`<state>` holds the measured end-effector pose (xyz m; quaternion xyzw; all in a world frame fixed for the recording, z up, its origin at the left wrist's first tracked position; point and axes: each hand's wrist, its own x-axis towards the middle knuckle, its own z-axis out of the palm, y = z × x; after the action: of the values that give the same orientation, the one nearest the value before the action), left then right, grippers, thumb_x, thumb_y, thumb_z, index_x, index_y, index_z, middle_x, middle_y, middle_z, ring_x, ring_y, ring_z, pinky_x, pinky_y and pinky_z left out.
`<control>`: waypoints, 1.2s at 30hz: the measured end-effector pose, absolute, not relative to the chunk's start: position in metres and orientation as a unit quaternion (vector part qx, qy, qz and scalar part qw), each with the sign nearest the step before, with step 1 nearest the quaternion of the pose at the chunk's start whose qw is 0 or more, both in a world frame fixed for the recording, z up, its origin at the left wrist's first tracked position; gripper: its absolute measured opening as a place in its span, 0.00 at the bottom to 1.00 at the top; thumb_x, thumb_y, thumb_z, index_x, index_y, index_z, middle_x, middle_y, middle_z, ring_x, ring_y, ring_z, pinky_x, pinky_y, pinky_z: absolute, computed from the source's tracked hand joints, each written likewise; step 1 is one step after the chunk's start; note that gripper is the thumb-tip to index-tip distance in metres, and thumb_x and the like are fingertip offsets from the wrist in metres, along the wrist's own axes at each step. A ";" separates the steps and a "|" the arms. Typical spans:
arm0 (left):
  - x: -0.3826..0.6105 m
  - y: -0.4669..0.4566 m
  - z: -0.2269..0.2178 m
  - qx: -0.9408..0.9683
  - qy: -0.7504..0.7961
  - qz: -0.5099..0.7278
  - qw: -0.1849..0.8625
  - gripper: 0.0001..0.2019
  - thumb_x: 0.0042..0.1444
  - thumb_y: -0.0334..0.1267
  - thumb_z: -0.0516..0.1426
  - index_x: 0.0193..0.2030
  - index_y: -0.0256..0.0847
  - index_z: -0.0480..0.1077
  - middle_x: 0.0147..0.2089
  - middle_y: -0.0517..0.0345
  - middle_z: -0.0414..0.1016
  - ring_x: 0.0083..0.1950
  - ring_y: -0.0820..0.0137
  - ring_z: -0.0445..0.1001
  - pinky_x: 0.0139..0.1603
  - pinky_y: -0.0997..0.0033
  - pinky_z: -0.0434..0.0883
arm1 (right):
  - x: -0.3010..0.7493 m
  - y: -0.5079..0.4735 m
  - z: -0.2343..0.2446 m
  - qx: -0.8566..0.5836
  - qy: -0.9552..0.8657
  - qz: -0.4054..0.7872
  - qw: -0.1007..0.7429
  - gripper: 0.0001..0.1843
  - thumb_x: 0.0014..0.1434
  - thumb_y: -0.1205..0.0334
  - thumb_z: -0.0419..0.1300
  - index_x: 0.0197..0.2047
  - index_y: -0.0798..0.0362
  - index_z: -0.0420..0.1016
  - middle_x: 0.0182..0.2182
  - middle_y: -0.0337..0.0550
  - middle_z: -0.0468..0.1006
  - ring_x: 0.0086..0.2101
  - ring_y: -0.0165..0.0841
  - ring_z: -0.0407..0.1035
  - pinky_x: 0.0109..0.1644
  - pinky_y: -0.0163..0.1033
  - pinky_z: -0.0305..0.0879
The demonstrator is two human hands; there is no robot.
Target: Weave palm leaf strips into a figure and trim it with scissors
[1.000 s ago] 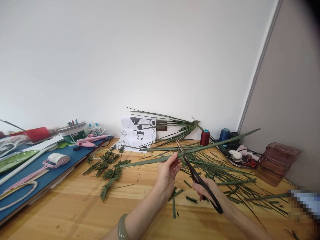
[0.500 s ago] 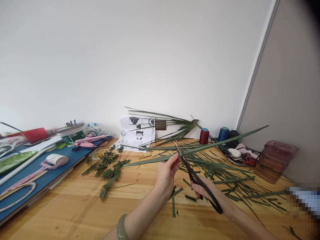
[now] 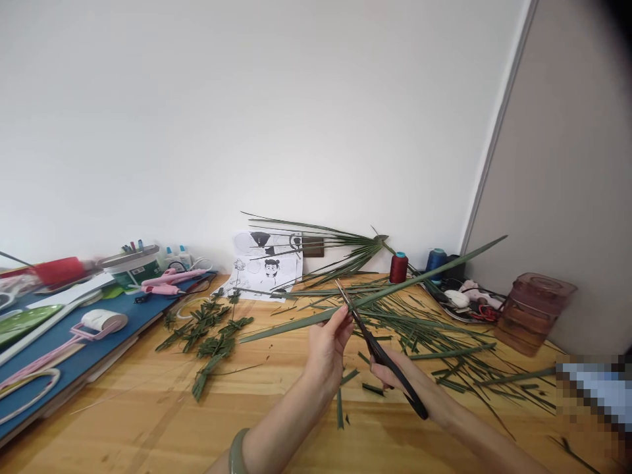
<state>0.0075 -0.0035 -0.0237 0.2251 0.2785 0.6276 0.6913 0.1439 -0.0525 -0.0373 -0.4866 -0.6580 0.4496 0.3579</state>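
A long green palm leaf strip (image 3: 424, 273) is pinched between the thumb and fingers of my left hand (image 3: 330, 339), slanting up to the right. My right hand (image 3: 392, 372) grips black-handled scissors (image 3: 370, 339). Their blades cross the strip just right of my left fingertips; whether they cut into it I cannot tell. Beneath and to the right, many thin leaf strips (image 3: 444, 339) lie scattered on the wooden table (image 3: 162, 421). Woven leaf pieces (image 3: 217, 349) rest to the left of my left hand.
A fan-shaped palm leaf (image 3: 355, 247) leans by the wall near printed drawings (image 3: 269, 266). Thread spools (image 3: 399, 268), a tray of small items (image 3: 457, 301) and a pink translucent container (image 3: 536, 313) stand right. On the left, a blue board (image 3: 64, 355) carries a lint roller (image 3: 103, 321) and glue gun (image 3: 162, 288).
The scissor blades have come closer together across the leaf strip. The strip's right end has dipped and shifted left a little. The whole view has moved slightly.
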 end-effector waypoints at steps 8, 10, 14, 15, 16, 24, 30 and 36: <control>0.007 -0.002 -0.025 0.238 0.274 0.616 0.699 0.07 0.39 0.31 0.62 0.27 0.32 0.72 0.29 0.53 0.76 0.31 0.74 0.72 0.35 0.77 0.69 | 0.144 -0.051 -0.041 -0.482 -0.672 0.433 0.358 0.13 0.53 0.53 0.52 0.26 0.54 0.61 0.23 0.35 0.58 0.26 0.29 0.56 0.30 0.34 0.56; 0.007 -0.002 -0.025 0.242 0.269 0.614 0.702 0.07 0.39 0.31 0.62 0.28 0.32 0.72 0.30 0.53 0.76 0.31 0.73 0.72 0.35 0.77 0.69 | 0.144 -0.048 -0.045 -0.485 -0.675 0.430 0.352 0.14 0.53 0.53 0.51 0.24 0.54 0.59 0.20 0.33 0.56 0.23 0.27 0.54 0.25 0.33 0.54; 0.008 -0.004 -0.024 0.240 0.265 0.621 0.698 0.08 0.39 0.30 0.62 0.29 0.33 0.72 0.31 0.53 0.76 0.32 0.74 0.73 0.37 0.77 0.70 | 0.143 -0.045 -0.054 -0.504 -0.674 0.409 0.352 0.14 0.53 0.54 0.51 0.22 0.53 0.56 0.18 0.32 0.53 0.20 0.26 0.52 0.22 0.32 0.50; 0.008 -0.004 -0.024 0.238 0.266 0.623 0.696 0.08 0.39 0.30 0.62 0.29 0.33 0.72 0.30 0.53 0.76 0.32 0.74 0.73 0.37 0.77 0.69 | 0.143 -0.044 -0.056 -0.511 -0.672 0.403 0.353 0.14 0.52 0.55 0.51 0.22 0.53 0.55 0.18 0.32 0.53 0.20 0.26 0.52 0.22 0.32 0.49; 0.008 -0.004 -0.024 0.235 0.268 0.625 0.694 0.07 0.38 0.29 0.62 0.29 0.33 0.72 0.30 0.54 0.76 0.32 0.74 0.73 0.38 0.77 0.69 | 0.142 -0.044 -0.058 -0.518 -0.670 0.396 0.354 0.13 0.52 0.56 0.51 0.21 0.53 0.55 0.18 0.32 0.53 0.20 0.26 0.51 0.22 0.32 0.48; 0.011 -0.007 -0.025 0.229 0.269 0.630 0.692 0.05 0.38 0.30 0.62 0.26 0.33 0.73 0.29 0.55 0.76 0.31 0.74 0.73 0.39 0.77 0.69 | 0.139 -0.046 -0.065 -0.545 -0.657 0.374 0.362 0.13 0.51 0.58 0.52 0.20 0.53 0.54 0.18 0.32 0.53 0.21 0.26 0.50 0.24 0.32 0.46; 0.017 -0.012 -0.030 0.235 0.257 0.621 0.702 0.07 0.37 0.32 0.63 0.26 0.33 0.73 0.30 0.53 0.76 0.32 0.72 0.73 0.41 0.74 0.69 | 0.138 -0.049 -0.061 -0.541 -0.660 0.375 0.363 0.10 0.51 0.57 0.52 0.25 0.53 0.58 0.21 0.34 0.58 0.24 0.28 0.55 0.25 0.32 0.50; 0.014 -0.007 -0.035 0.216 0.272 0.622 0.702 0.06 0.37 0.31 0.63 0.25 0.33 0.72 0.29 0.54 0.75 0.32 0.73 0.73 0.40 0.76 0.69 | 0.136 -0.049 -0.072 -0.567 -0.646 0.365 0.359 0.14 0.51 0.55 0.50 0.20 0.52 0.53 0.16 0.32 0.52 0.18 0.25 0.49 0.21 0.32 0.43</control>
<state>0.0140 -0.0066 -0.0347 0.2158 0.2724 0.6216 0.7020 0.1363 -0.0487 -0.0718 -0.5669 -0.6456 0.3648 0.3589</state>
